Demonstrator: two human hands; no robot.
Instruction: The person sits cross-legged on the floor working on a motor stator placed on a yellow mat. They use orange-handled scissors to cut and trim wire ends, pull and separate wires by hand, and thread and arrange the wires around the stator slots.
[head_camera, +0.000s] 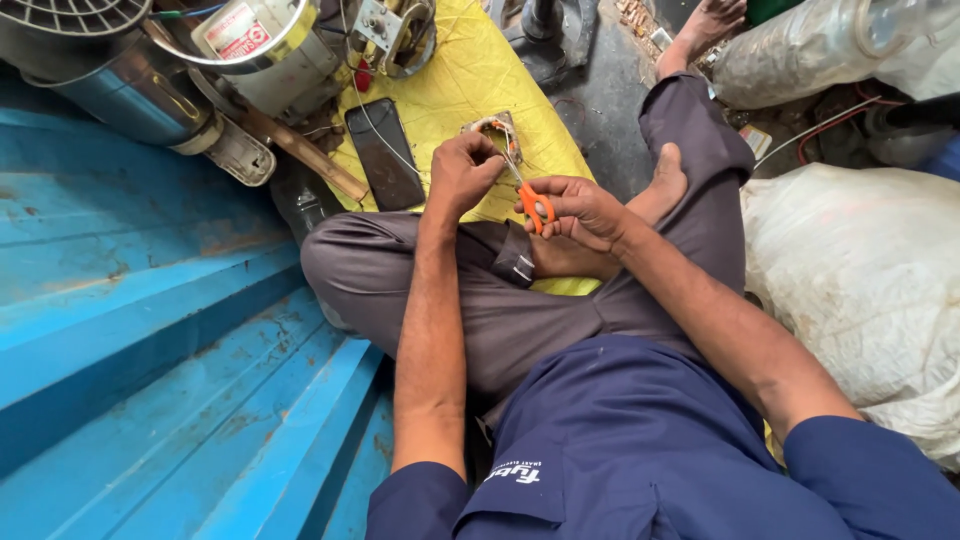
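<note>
While the left hand (462, 172) pinches thin wires (497, 135) with curled fingers, the right hand (580, 208) grips orange-handled scissors (533, 203); its fingers are closed through the loops. Both work above a yellow cloth (470, 70); a dark phone (384, 153) lies beside them.

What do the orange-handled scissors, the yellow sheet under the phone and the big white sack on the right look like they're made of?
Scissors: orange handles look like glossy moulded plastic; the thin blades look like bare metal, though small in view. Yellow sheet: seems a thin quilted or woven synthetic fabric, matte, with a stitched diamond pattern and creases. White sack: probably woven plastic, dull and dusty, with a fine weave texture and soft folds.
</note>
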